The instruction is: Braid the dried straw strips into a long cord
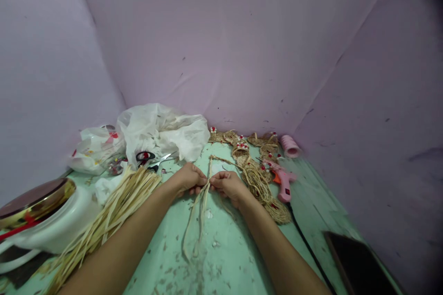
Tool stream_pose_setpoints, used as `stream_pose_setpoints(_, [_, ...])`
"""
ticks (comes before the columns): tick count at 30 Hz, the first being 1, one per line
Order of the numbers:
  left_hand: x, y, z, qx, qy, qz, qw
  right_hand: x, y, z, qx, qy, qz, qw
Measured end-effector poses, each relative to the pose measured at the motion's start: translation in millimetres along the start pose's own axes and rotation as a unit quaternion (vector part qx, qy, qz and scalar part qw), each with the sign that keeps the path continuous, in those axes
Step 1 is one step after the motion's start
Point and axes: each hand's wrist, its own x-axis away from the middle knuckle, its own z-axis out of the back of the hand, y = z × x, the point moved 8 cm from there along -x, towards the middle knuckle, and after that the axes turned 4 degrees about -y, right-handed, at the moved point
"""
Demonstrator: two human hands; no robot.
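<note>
Lilac walls (221, 32): rose behind the far edge and along both sides of the desk (235, 258).
Green desk top: lay beneath my forearms, flecked with dry scraps toward its near edge.
White plastic bag (161, 124): sat crumpled at the far edge, left of the middle.
Bundle of pale strips (121, 207): slanted along the left side, its lower end toward the near left corner.
White vessel (71, 221): stood by the left edge, with a brown, gold-rimmed round piece (34, 198) on or against it; I could not tell which.
Dark flat slab (360, 262): lay at the near right corner.
Heaped braid (258, 184): lay right of the middle, stretching from the far edge toward me.
Strand in my fingers (211, 170): was at mid-desk, its long axis running far to near; the twisted end pointed at the far edge and bent right toward the heap, while loose tails hung toward the near edge.
My left hand (189, 179): was nearly closed, thumb and fingers pinching the strand.
My right hand (226, 186): pinched it just beside, fingers curled.
Pink glue gun (285, 184): lay right of the heap, its black cord (308, 242) trailing to the near edge.
Pink spool (290, 146): rested near the far right corner.
Red and white beads (241, 144): dotted the heap's far part.
</note>
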Motion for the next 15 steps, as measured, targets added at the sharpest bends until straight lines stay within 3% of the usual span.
stream_pose_setpoints(5, [-5, -9, -1, 0.035, 0.008, 0.040, 0.999, -2, 2, 0, 0.007, 0.004, 0.005, 1.000])
stream_pose_setpoints(10, [-3, -12, 2, 0.055, 0.073, 0.107, 0.990, -3, 2, 0, 0.014, 0.006, 0.002, 1.000])
stream_pose_setpoints(15, [-4, -12, -11, 0.094, -0.012, 0.114, 0.989, -1, -1, 0, -0.009, 0.003, 0.006, 1.000])
